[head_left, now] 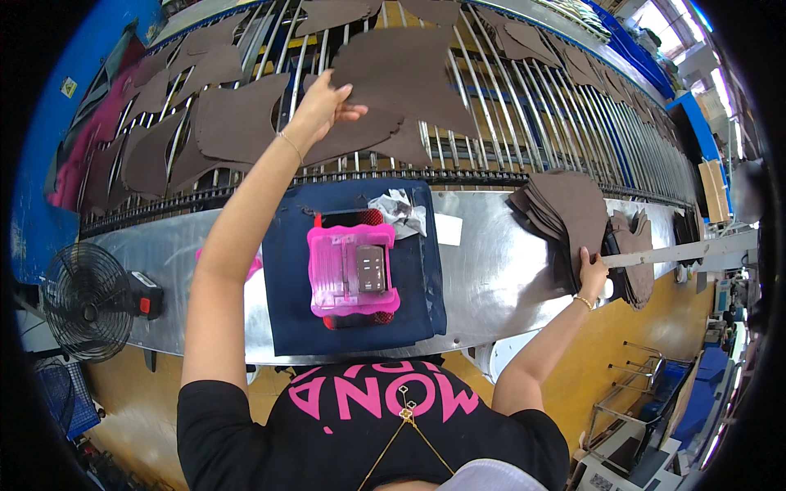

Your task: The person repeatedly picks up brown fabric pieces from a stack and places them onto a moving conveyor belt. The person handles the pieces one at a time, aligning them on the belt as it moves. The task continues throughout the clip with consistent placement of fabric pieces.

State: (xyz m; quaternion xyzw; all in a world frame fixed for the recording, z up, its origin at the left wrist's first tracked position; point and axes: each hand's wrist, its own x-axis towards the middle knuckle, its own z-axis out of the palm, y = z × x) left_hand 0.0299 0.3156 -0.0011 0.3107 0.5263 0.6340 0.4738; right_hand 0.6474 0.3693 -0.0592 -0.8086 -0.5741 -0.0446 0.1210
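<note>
My left hand [332, 106] reaches far over the roller conveyor, its fingers closed at the left edge of a large brown cut sheet piece [401, 69]. That piece lies over other brown pieces and looks partly raised; whether it is leather or fabric I cannot tell. On the right, my right hand [593, 274] grips the near end of a fanned stack of brown cut pieces [573, 204] on the metal table [491, 270]. Between my arms, a pink plastic frame with a small dark display [371, 268] sits on a dark blue pad [295, 319].
The conveyor [524, 114] carries several more brown pieces [237, 123]. A second brown stack [634, 254] lies beside my right hand, near a pale bar [688, 250]. Crumpled paper [399, 211] rests on the pad. A black fan [88, 301] stands left.
</note>
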